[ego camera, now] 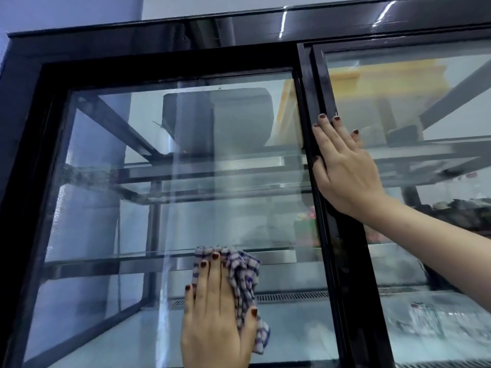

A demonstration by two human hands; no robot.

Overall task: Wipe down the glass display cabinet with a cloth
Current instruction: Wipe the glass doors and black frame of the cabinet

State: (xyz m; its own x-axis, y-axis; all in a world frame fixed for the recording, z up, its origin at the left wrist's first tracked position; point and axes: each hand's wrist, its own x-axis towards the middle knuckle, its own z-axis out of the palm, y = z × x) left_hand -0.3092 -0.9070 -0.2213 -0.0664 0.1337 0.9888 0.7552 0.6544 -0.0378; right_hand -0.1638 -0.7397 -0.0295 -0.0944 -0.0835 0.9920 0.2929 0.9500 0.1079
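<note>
On the lower half of the display cabinet's left glass pane, near its right edge, I have the left hand lying flat. Its fingers are straight and slightly spread, pressing a blue-and-white checked cloth against the glass. The cloth bunches out past the fingertips and along the thumb side. Of the two hands, the right hand sits higher, also flat and open. Its palm is on the black vertical door frame between the panes, fingers reaching onto the right pane, gripping nothing. Glass shelves show inside.
</note>
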